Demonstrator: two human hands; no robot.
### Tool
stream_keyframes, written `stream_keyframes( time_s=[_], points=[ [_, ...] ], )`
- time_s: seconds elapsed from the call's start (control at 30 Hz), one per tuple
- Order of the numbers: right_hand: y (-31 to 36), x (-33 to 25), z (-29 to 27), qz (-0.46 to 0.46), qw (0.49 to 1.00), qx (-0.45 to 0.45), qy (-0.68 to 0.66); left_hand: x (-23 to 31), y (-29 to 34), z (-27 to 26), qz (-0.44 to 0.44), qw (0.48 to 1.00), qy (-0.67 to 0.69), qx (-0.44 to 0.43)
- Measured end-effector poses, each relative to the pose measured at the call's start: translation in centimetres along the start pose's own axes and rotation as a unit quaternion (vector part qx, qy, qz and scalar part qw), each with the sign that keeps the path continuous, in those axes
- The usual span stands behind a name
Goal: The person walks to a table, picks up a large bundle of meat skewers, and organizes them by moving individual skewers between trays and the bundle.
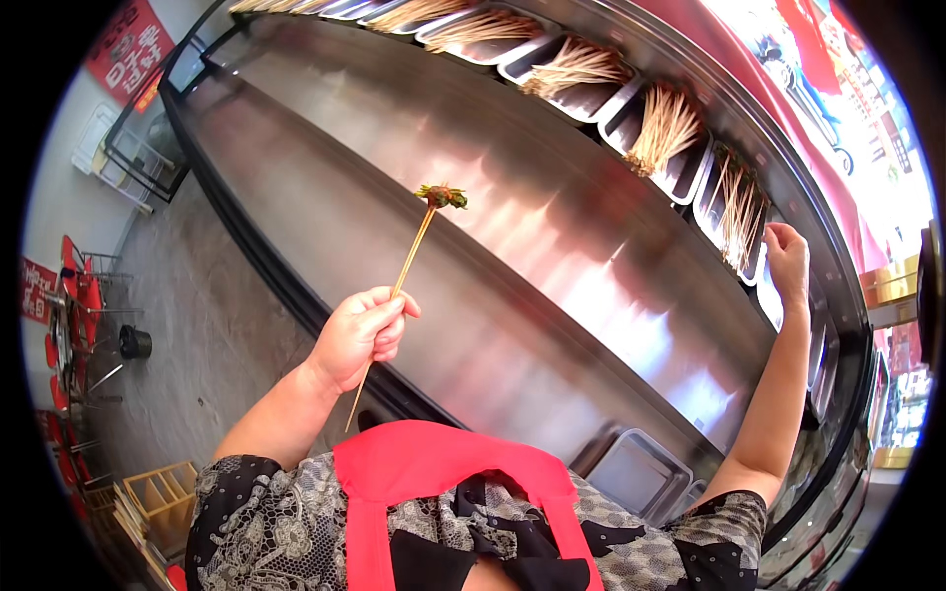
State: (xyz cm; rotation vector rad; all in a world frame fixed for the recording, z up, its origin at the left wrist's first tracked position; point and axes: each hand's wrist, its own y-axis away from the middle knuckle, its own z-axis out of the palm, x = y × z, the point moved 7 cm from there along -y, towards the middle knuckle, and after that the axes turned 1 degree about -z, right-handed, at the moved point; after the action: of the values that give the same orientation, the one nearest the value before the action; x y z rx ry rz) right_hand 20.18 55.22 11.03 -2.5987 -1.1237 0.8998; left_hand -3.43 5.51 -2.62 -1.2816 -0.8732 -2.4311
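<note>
My left hand (363, 335) is closed round a couple of thin wooden skewers (415, 246), held upright at a slant over the metal counter. Dark green, leafy food with some brown (440, 197) is threaded on their upper end. At the far right, my right hand (785, 261) reaches to the row of trays with its fingers curled in. Whatever those fingers grip, if anything, is too small to make out. Just left of them lies a bundle of skewers (739, 212) in a metal tray, their food ends partly hidden.
Along the counter's far edge runs a row of trays with skewer bundles, one bundle (665, 128) fanned out. A broad steel counter (473, 286) stretches before me. Bare metal trays (641, 473) stand near my right side. Red chairs (79, 286) and a black bin (135, 342) are at left.
</note>
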Motion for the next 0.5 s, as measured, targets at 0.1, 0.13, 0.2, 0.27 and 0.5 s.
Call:
stream_keyframes(
  time_s=[0.1,0.13,0.2,0.27,0.5],
  points=[
    [3.2,-8.0,3.1,-0.038,0.995,-0.055,-0.069,1.7,3.8,-3.2,0.019,1.000,-0.019,0.009],
    [3.6,-11.4,3.4,-0.046,0.993,-0.087,-0.068,1.7,4.7,-4.3,0.039,0.999,-0.013,0.009],
    [5.2,-15.8,5.8,-0.061,0.986,-0.142,-0.060,2.4,7.9,-7.3,0.062,0.998,-0.023,0.023],
    [5.7,-21.9,7.8,-0.114,0.976,-0.182,-0.029,2.9,10.0,-10.1,0.105,0.993,-0.022,0.039],
    [17.0,-41.2,20.8,-0.208,0.910,-0.314,-0.175,4.3,21.8,-26.5,0.213,0.964,0.050,0.150]
  ],
)
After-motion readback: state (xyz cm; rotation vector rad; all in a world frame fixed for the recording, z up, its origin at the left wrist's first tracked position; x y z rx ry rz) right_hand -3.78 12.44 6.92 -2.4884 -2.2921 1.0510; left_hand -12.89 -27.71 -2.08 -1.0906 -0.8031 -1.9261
